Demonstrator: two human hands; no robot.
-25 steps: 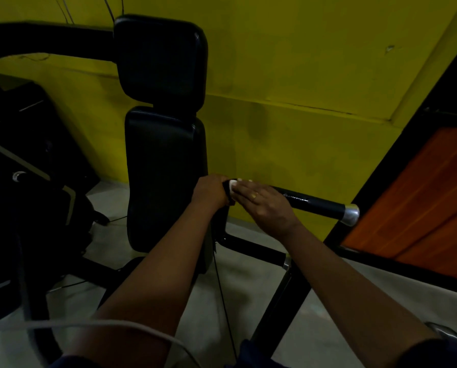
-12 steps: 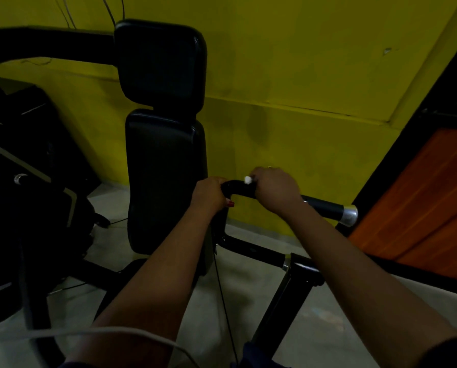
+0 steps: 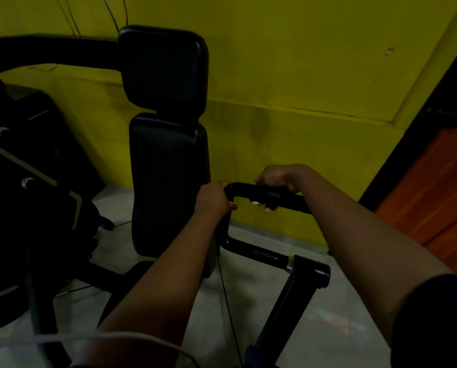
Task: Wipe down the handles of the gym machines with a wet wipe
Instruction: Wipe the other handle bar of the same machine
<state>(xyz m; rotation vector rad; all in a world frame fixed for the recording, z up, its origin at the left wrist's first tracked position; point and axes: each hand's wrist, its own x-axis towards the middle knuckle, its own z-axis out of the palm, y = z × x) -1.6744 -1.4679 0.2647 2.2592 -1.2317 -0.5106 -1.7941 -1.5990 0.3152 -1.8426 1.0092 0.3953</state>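
Note:
A black machine handle (image 3: pixel 244 189) runs from a bend at centre out to the right. My left hand (image 3: pixel 212 199) grips the bar at the bend, beside the seat back. My right hand (image 3: pixel 276 179) is curled over the top of the handle, fingers wrapped under it. A small bit of white wet wipe (image 3: pixel 255 202) shows beneath those fingers. The handle's far right end is hidden behind my right forearm.
A black padded seat back (image 3: pixel 169 181) and headrest (image 3: pixel 163 70) stand against the yellow wall (image 3: pixel 301 75). The machine's lower arm and post (image 3: pixel 301 272) sit below the handle. Another dark machine (image 3: pixel 23 181) fills the left. An orange panel (image 3: pixel 439 187) is at right.
My right hand has rolled over the top of the handle, so the wipe now shows under the bar instead of on top. My forearm now covers the silver end cap. The left hand stays put.

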